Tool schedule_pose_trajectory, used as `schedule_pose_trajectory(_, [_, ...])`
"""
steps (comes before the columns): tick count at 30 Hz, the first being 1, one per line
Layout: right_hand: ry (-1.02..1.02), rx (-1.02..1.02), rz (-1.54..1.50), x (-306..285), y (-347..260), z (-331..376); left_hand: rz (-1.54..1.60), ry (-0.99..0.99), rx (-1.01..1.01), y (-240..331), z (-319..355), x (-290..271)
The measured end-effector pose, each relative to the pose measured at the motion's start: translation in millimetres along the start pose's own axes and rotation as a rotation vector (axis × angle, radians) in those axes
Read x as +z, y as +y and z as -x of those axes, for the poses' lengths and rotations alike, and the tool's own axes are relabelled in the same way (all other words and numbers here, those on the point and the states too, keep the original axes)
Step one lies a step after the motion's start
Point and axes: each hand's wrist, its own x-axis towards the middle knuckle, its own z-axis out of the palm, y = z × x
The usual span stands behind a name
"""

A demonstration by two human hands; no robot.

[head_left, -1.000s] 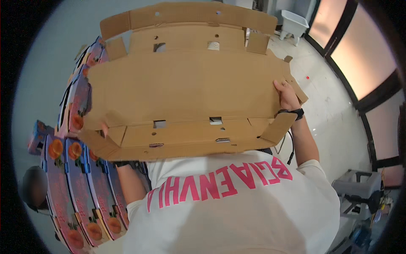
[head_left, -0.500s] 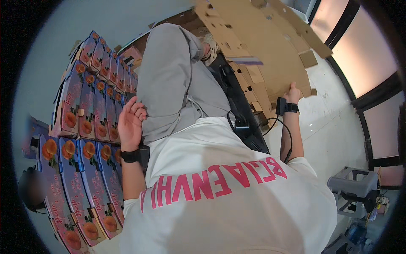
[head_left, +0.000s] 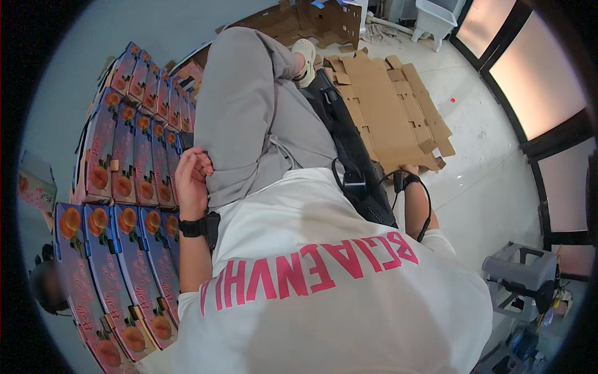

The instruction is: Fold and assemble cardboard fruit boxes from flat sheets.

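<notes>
A flattened brown cardboard box (head_left: 380,106) with cut slots and side flaps lies at the far right, on top of more cardboard. My right hand (head_left: 408,169) grips its near edge; the fingertips are partly hidden. My left hand (head_left: 192,177) rests beside my grey-trousered leg (head_left: 243,106), fingers loosely bent and holding nothing. Each wrist wears a black strap, and a cable runs from the right one. Close to the left hand are stacked pink-and-blue printed cartons (head_left: 128,153) with orange fruit pictures.
Beside my leg is a black bag-like item (head_left: 339,118). An open brown cardboard box (head_left: 330,25) stands at the far end. A grey plastic stool (head_left: 520,268) is at the lower right, a white tub (head_left: 436,19) at the far right. Another person's head (head_left: 48,287) shows at the left edge.
The cardboard sheet has come down from a raised, tilted position to lie flat, my right hand moving down and leftward with it. My left hand has barely moved.
</notes>
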Motion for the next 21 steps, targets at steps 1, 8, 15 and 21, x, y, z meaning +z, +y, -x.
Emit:
schedule_pose_trajectory(1, [0.005,-0.081,-0.002,1.9,1.5,4.2,-0.002,-0.011,-0.029,-0.6,0.0,-0.6])
schedule_pose_trajectory(8, [0.062,-0.412,-0.031,7.0,-18.0,58.1,-0.014,-0.019,-0.004,-3.2,-2.2,-5.7])
schedule_pose_trajectory(15, [0.226,-0.600,0.648,27.6,-57.0,7.5,0.011,0.026,-0.019,-1.9,-2.4,-4.0])
schedule_pose_trajectory(21, [0.016,-0.153,0.265,47.5,-47.4,-17.1,0.011,0.036,-0.017,4.7,0.2,3.6])
